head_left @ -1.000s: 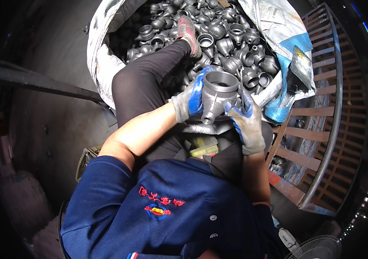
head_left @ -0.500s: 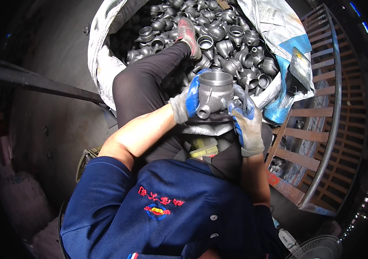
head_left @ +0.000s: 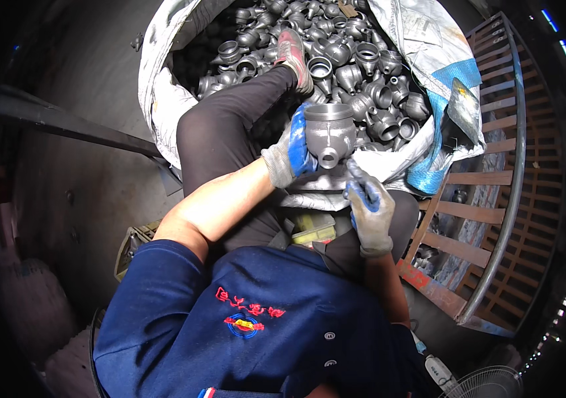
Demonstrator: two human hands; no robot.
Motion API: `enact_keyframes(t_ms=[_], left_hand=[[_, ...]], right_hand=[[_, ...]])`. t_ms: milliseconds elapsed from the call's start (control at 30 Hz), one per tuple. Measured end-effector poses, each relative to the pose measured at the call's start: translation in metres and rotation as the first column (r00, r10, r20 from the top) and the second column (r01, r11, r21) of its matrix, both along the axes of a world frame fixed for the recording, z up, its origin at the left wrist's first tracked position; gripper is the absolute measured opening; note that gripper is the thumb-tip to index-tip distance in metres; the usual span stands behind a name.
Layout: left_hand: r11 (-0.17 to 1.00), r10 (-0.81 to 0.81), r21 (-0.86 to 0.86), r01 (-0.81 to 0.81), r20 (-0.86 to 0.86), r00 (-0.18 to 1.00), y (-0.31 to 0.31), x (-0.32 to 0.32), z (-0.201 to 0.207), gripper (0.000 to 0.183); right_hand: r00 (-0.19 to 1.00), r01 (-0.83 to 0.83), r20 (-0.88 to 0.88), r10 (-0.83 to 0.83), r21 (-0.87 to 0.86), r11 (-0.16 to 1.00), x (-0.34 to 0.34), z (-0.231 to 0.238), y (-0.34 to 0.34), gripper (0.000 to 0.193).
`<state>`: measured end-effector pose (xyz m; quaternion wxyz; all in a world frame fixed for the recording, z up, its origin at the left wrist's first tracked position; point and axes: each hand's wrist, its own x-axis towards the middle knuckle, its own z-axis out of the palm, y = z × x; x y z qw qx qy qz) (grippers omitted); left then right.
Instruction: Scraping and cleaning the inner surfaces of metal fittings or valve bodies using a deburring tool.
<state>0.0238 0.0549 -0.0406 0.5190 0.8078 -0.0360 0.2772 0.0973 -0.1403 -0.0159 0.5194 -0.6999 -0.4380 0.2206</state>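
Observation:
A grey metal casting (head_left: 331, 134), bulbous with a threaded round mouth on top and a small spout facing me, is held upright over my lap. My left hand (head_left: 291, 154), in a grey glove with blue coating, grips it from the left side. Just below and to the right of the casting is my right hand (head_left: 370, 211), gloved alike and apart from it. Its fingers are curled, with the index finger pointing up toward the spout. Whatever lies within those fingers is hidden.
A large white sack (head_left: 161, 99) with many similar castings (head_left: 349, 78) stands before me, my shoe (head_left: 291, 56) resting among them. Right of it is a slatted metal crate (head_left: 482, 215). A dark bar (head_left: 74, 119) crosses at left, and a fan (head_left: 492, 383) sits at lower right.
The slim rod that stood up from my right hand no longer shows. That hand has dropped and shifted left, turning over. The casting has tilted so its spout faces me more squarely.

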Motion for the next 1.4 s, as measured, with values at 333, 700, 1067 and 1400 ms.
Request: enact_keyframes(t_ms=[333, 700, 1067, 1400], left_hand=[[-0.338, -0.166, -0.941, -0.014, 0.045, 0.985, -0.006, 0.007, -0.011, 0.060], [-0.004, -0.132, -0.995, -0.098, -0.097, 0.987, -0.010, 0.002, 0.012, 0.034], [0.707, 0.037, -0.642, -0.297, -0.385, 0.922, -0.013, -0.003, 0.001, 0.027], [0.602, -0.245, -0.789, -0.122, -0.328, 0.912, -0.028, -0.006, 0.017, 0.029]], right_hand=[[0.881, 0.120, -0.448, -0.154, -0.104, 0.987, -0.002, 0.004, 0.005, 0.051], [0.673, 0.436, -0.648, -0.357, -0.042, 0.899, 0.000, 0.019, 0.006, 0.027], [0.586, 0.560, -0.685, -0.433, -0.043, 0.827, 0.016, 0.031, 0.000, 0.019], [0.762, 0.492, -0.515, -0.393, 0.066, 0.868, 0.045, 0.054, -0.025, 0.027]])
